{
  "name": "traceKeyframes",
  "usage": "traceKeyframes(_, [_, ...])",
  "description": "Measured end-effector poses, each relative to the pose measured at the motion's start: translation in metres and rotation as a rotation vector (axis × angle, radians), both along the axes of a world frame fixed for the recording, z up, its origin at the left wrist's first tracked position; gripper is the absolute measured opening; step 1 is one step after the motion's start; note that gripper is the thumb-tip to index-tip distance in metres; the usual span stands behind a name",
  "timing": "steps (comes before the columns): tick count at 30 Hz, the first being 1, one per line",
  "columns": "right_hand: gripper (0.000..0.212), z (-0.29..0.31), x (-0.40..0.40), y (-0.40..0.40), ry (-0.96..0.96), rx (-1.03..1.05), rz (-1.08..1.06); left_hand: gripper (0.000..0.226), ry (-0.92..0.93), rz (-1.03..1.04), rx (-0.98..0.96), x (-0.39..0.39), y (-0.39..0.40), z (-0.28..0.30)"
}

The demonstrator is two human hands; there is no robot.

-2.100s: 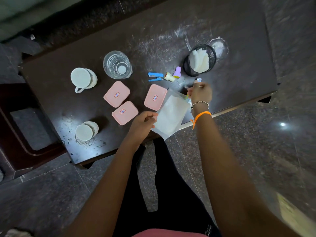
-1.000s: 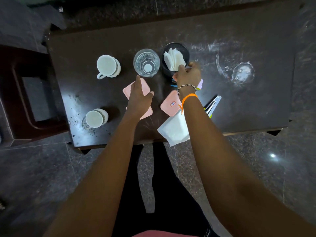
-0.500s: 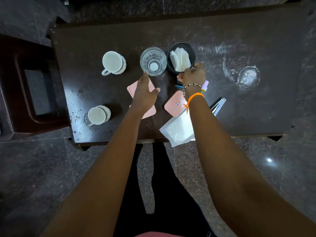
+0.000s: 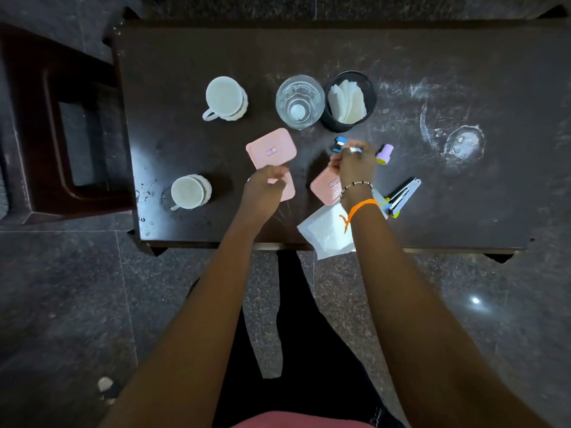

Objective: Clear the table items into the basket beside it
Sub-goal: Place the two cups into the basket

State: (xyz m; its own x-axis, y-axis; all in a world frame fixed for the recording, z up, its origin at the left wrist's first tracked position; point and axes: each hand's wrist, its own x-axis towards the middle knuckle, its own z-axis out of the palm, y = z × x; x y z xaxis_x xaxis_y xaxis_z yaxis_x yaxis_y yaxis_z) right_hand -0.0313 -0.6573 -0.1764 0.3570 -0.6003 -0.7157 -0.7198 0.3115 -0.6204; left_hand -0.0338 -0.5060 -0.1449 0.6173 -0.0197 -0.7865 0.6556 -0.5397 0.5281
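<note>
- Overhead, the head camera looks straight down on a dark, scratched surface (image 4: 463,72) with both bare arms reaching over its near edge.
- The right hand (image 4: 353,162), with a beaded bracelet and an orange band at the wrist, is curled shut around a small blue item (image 4: 340,141) that pokes out past the fingertips; what exactly it is cannot be told.
- Just beside that hand on its right lies a small purple-capped piece (image 4: 384,153), apart from the fingers.
- The left hand (image 4: 265,182) is loosely curled, fingers bent down onto a pink lidded box (image 4: 289,189) that it mostly covers; whether it really grips the box cannot be told.
- A second pink box (image 4: 271,148) lies just beyond the left hand, tilted slightly, its small label facing up.
- A third pink box (image 4: 327,186) sits partly under the right wrist.
- Near the surface's front edge a clear plastic pouch (image 4: 324,233) hangs a little over the rim, under the right forearm.
- To the right of the wrist lies a stapler-like tool (image 4: 404,193) beside some coloured pens (image 4: 387,208).
- Along the far row stand a white mug (image 4: 225,98), a clear glass (image 4: 299,101) and a black mesh cup (image 4: 369,88) holding white tissues (image 4: 347,103), the glass and cup almost touching.
- Another white mug (image 4: 189,193) stands near the left front corner.
- A dark wooden chair (image 4: 27,118) stands to the left, on the speckled stone floor (image 4: 61,304).
</note>
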Motion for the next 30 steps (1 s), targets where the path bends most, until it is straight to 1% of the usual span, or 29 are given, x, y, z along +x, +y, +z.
traceKeyframes(2, [0.03,-0.003,-0.013,0.023,0.023,0.055,0.071,0.021,0.019,-0.003,0.055,-0.014,0.017,-0.006])
traceKeyframes(3, [0.031,-0.005,-0.019,0.036,0.031,0.085,0.119,0.021,0.035,0.002,0.09,-0.021,0.026,-0.01])
traceKeyframes(5, [0.026,-0.007,-0.026,0.06,0.07,0.083,0.248,0.021,0.06,0.037,0.162,-0.03,0.042,-0.015])
traceKeyframes(6, [0.023,-0.008,-0.027,0.075,0.076,0.057,0.344,0.02,0.065,0.091,0.195,-0.035,0.054,-0.018])
traceKeyframes(8, [0.023,-0.006,-0.024,0.096,0.056,0.04,0.467,0.017,0.06,0.213,0.249,-0.041,0.073,-0.021])
traceKeyframes(11, [0.026,-0.001,-0.008,0.13,-0.022,0.111,0.499,0.007,0.027,0.458,0.331,-0.046,0.103,-0.02])
traceKeyframes(13, [0.024,0.0,0.01,0.148,-0.036,0.139,0.532,0.021,-0.037,0.59,0.358,-0.045,0.123,-0.02])
traceKeyframes(14, [0.023,-0.001,0.022,0.154,-0.028,0.148,0.537,0.03,-0.075,0.612,0.371,-0.042,0.133,-0.021])
traceKeyframes(16, [0.022,-0.006,0.046,0.166,0.004,0.209,0.48,0.047,-0.104,0.562,0.386,-0.033,0.156,-0.029])
traceKeyframes(18, [0.027,-0.013,0.069,0.173,0.042,0.297,0.369,0.055,-0.098,0.415,0.353,-0.022,0.175,-0.039])
traceKeyframes(21, [0.036,-0.023,0.094,0.178,0.054,0.323,0.23,0.052,-0.05,0.156,0.311,-0.006,0.193,-0.047])
traceKeyframes(24, [0.035,-0.03,0.113,0.176,0.072,0.319,0.105,0.039,-0.013,-0.003,0.251,0.005,0.201,-0.051])
traceKeyframes(26, [0.029,-0.033,0.122,0.177,0.09,0.283,0.053,0.03,0.045,-0.018,0.251,0.011,0.205,-0.052])
traceKeyframes(27, [0.025,-0.035,0.126,0.178,0.09,0.254,0.031,0.029,0.071,-0.001,0.245,0.014,0.206,-0.054])
traceKeyframes(30, [0.021,-0.039,0.128,0.18,0.113,0.136,0.025,0.027,0.046,0.034,0.275,0.018,0.205,-0.055])
